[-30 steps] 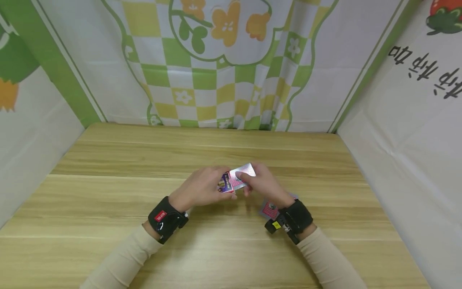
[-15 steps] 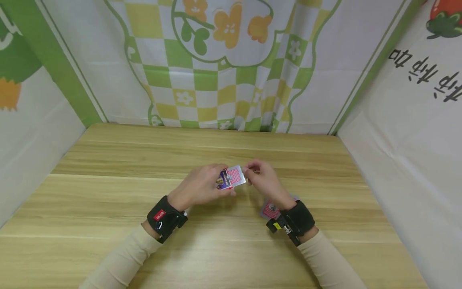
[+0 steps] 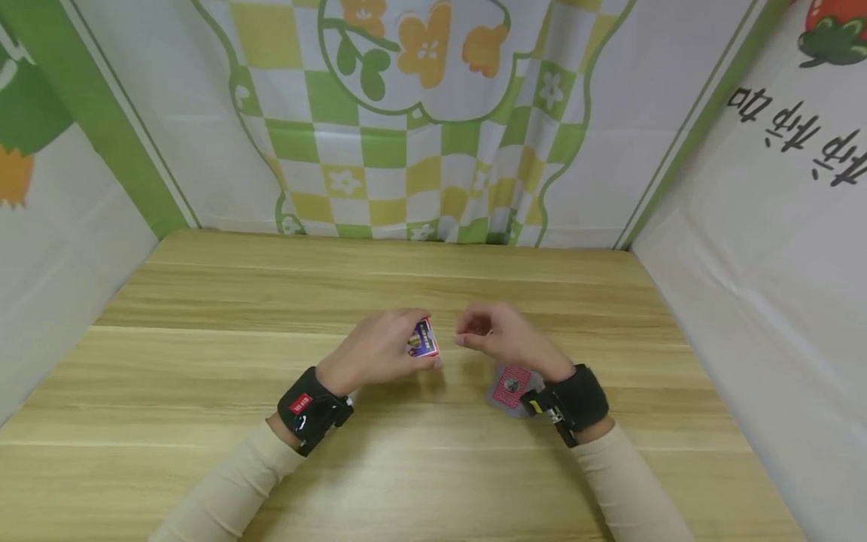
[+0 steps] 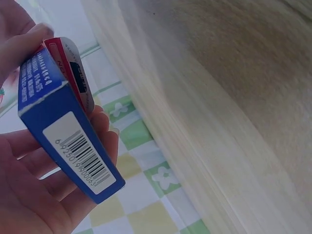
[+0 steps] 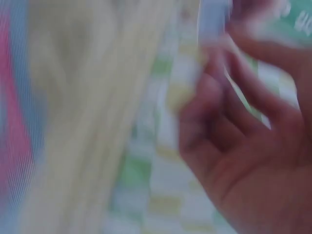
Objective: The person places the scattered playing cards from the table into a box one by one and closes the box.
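Observation:
My left hand [image 3: 379, 350] grips a small blue playing-card box [image 3: 424, 339] between thumb and fingers, above the middle of the table. In the left wrist view, the box [image 4: 73, 141] shows its blue end with a white barcode label and a red-and-white face, fingers curled behind it. Just right of the box, my right hand [image 3: 511, 339] hovers with loosely bent fingers and nothing visible in them. The right wrist view is blurred; there the right hand [image 5: 258, 141] has its fingers bent. Below the right wrist lies a stack of red-backed playing cards [image 3: 512, 386], partly hidden.
The wooden table [image 3: 271, 286] runs back to a green-and-yellow checkered curtain [image 3: 420, 150]. White printed cloth walls [image 3: 759, 226] stand on both sides. Black camera straps [image 3: 308, 410] are worn on both wrists.
The playing cards that stuck out of the box have gone inside it. My right hand has let go of them and drawn slightly right. The left hand stays nearly still.

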{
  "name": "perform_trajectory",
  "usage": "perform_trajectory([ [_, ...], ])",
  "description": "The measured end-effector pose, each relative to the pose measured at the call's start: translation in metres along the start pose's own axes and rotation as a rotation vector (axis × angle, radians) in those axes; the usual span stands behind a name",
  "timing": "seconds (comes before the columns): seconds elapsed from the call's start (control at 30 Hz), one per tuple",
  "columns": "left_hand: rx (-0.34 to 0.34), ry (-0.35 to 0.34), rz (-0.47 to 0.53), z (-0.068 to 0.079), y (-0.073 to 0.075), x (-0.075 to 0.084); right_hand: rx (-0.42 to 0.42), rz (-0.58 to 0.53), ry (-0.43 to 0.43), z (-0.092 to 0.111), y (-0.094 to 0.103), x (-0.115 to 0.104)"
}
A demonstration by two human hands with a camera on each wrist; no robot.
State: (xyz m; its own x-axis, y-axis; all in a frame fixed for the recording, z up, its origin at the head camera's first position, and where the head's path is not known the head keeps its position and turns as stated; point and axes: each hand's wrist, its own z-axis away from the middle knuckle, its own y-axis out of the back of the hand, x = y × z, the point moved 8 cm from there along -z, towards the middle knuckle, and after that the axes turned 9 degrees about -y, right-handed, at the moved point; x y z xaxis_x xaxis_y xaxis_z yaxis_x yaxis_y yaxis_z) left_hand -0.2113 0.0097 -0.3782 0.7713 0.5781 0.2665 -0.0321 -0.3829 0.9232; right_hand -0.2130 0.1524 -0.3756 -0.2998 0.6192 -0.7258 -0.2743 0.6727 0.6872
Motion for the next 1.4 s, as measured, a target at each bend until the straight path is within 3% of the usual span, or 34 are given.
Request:
perform_trajectory([
  [0.1, -0.018, 0.020, -0.013, 0.000, -0.001, -0.001, -0.075, 0.174, -0.061, 0.008, 0.017, 0.023],
  [0.23, -0.026, 0.025, -0.013, 0.001, -0.003, -0.002, -0.187, 0.364, -0.299, 0.021, 0.026, 0.057],
  [0.3, -0.026, 0.025, -0.008, 0.000, -0.003, -0.002, -0.237, 0.425, -0.409, 0.026, 0.023, 0.071],
  [0.4, -0.023, 0.020, -0.002, 0.000, -0.004, -0.002, -0.270, 0.434, -0.498, 0.029, 0.018, 0.082],
  [0.57, -0.020, 0.006, 0.007, -0.001, -0.005, -0.001, -0.264, 0.342, -0.465, 0.023, 0.012, 0.087],
  [0.67, -0.019, -0.002, 0.013, -0.001, -0.005, -0.001, -0.230, 0.356, -0.400, 0.019, 0.016, 0.084],
  [0.8, -0.018, -0.011, 0.014, -0.001, -0.006, -0.001, -0.173, 0.368, -0.237, 0.014, 0.026, 0.071],
  [0.93, -0.015, -0.016, 0.009, -0.001, -0.006, -0.001, -0.224, 0.187, -0.099, 0.017, 0.031, 0.054],
  [1.03, -0.008, -0.025, 0.010, -0.001, -0.007, 0.000, -0.296, -0.058, -0.126, 0.018, 0.029, 0.046],
  [1.17, 0.004, -0.049, 0.017, -0.001, -0.007, 0.002, -0.258, -0.319, -0.175, 0.012, 0.023, 0.037],
  [1.27, 0.008, -0.064, 0.024, -0.001, -0.007, 0.004, -0.193, -0.407, -0.163, 0.005, 0.018, 0.032],
  [1.4, -0.003, -0.076, 0.029, -0.002, -0.007, 0.007, -0.151, -0.430, -0.175, 0.002, 0.012, 0.031],
])
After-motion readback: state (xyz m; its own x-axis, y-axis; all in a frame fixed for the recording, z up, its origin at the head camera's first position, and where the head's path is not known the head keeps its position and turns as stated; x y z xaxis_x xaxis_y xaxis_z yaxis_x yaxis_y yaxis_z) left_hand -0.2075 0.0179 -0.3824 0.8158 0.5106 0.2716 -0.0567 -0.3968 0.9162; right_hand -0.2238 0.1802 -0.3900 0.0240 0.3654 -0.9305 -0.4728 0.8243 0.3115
